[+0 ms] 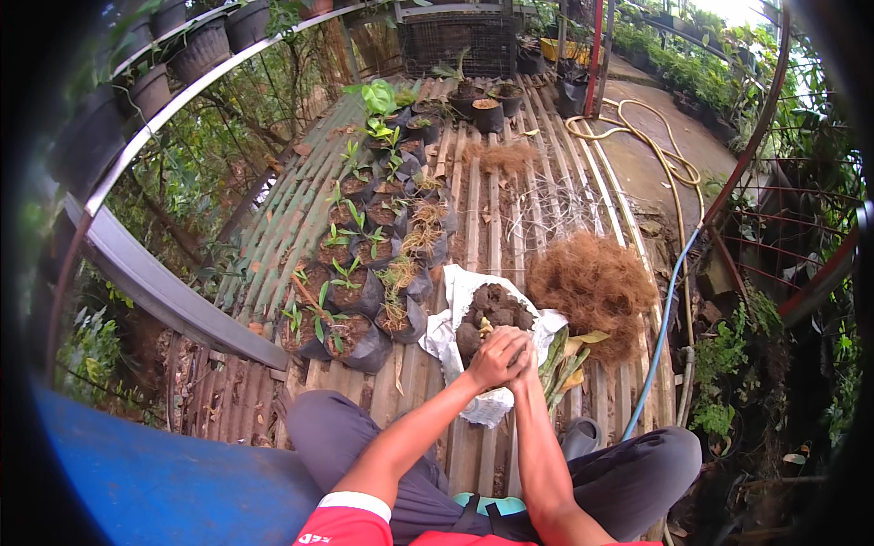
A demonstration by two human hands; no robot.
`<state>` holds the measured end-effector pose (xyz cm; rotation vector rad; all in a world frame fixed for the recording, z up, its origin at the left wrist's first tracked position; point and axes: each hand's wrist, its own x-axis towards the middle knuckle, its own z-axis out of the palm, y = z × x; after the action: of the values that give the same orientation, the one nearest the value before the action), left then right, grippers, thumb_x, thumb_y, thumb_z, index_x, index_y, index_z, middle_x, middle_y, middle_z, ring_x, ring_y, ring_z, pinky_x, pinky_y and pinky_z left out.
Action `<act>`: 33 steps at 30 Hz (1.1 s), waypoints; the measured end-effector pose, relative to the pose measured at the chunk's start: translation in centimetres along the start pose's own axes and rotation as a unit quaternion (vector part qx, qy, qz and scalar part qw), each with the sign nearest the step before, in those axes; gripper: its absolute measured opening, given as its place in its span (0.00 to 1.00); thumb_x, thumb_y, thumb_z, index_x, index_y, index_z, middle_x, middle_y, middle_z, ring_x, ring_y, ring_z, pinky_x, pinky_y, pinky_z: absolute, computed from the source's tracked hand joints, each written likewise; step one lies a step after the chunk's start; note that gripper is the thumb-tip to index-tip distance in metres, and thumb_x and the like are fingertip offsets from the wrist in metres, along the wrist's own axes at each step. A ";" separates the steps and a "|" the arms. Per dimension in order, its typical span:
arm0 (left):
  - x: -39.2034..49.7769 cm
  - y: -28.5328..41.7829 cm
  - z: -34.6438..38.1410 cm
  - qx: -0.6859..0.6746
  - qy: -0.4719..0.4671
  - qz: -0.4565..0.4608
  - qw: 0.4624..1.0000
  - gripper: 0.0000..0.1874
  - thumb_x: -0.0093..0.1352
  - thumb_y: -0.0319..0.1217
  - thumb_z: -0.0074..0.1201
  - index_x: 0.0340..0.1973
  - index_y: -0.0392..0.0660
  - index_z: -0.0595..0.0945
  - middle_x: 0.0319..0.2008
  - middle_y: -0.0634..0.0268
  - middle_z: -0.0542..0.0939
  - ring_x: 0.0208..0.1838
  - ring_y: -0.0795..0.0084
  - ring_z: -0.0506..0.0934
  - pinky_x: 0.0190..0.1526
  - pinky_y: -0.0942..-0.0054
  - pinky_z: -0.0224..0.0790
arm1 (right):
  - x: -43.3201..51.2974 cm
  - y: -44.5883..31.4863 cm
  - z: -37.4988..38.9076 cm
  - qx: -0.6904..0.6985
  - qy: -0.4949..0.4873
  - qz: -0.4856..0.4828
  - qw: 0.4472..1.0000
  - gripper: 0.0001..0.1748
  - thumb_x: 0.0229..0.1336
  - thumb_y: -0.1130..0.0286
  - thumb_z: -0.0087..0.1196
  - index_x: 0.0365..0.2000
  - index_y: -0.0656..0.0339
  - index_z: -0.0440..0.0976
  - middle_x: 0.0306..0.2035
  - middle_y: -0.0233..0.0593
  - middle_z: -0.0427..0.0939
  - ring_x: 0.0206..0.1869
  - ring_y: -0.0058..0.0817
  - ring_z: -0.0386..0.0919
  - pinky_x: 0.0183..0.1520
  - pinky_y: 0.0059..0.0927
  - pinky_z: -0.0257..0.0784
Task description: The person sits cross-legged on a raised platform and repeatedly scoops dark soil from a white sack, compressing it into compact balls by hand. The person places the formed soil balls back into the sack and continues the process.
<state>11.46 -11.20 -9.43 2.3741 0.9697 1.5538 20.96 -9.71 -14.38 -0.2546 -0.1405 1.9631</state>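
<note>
My left hand (497, 355) and my right hand (526, 363) are cupped together just above an open white woven sack (464, 283). Their fingers are closed around each other, so whatever may be between the palms is hidden. Dark, damp soil clumps (502, 307), some rounded into balls, lie in the sack. A small yellowish piece (485, 325) shows beside my left fingers, too small to identify. Right of the sack lie long green leaves (556, 362), some with yellowed ends. Beyond them rests a large heap of brown coir-like fibre (590, 286).
Black grow bags with seedlings (351, 283) stand in rows to the left on corrugated metal sheeting (478, 239). A blue-and-tan hose (666, 321) runs along the right. A blue surface (184, 471) is at lower left. Potted plants (487, 112) stand farther back.
</note>
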 end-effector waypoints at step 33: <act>5.7 -0.9 -1.4 -0.352 -0.029 -0.626 0.695 0.32 0.64 0.56 0.56 0.52 0.42 0.78 0.45 0.63 0.79 0.48 0.73 0.74 0.51 0.70 0.63 | -0.5 -0.3 6.8 -0.562 0.113 -0.276 0.772 0.23 0.70 0.62 0.36 0.57 0.64 0.69 0.56 0.42 0.71 0.60 0.31 0.67 0.65 0.32 0.57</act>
<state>11.36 -7.48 -4.84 0.7611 1.2107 0.9170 19.77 -9.90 -7.67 -1.0845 -1.1117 1.0274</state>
